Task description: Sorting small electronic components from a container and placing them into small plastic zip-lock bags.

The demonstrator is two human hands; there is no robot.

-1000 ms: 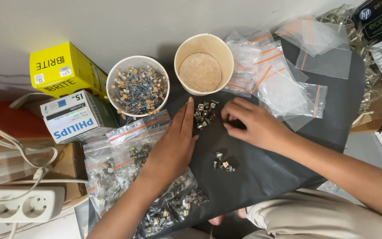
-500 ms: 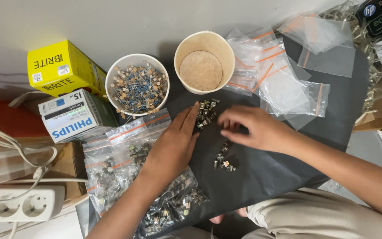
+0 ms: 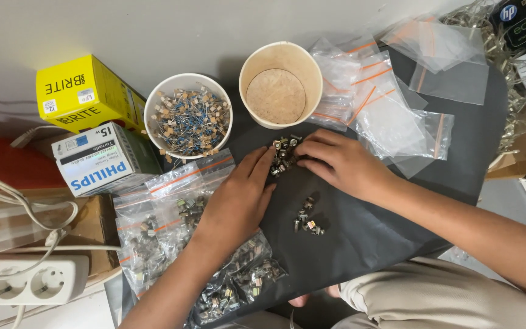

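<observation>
Resting flat on a dark sheet [image 3: 360, 244], the left hand [image 3: 238, 204] lies palm down with its fingers extended and together, gripping nothing; its fingertips touch the edge of a small pile of metal components [image 3: 284, 153]. The right hand [image 3: 342, 164] sits just beside the same pile on the opposite side, fingers loosely curled over it; whether a piece is pinched between them cannot be told. The pile lies on the sheet between the two hands, just below an empty paper cup [image 3: 281, 82]. A second, smaller cluster of components [image 3: 307, 218] lies nearer the person, apart from both hands. A white cup of blue-leaded parts [image 3: 188, 117] stands to the left, with filled zip bags [image 3: 171, 225] under the left forearm and empty zip bags [image 3: 391, 103] to the right.
</observation>
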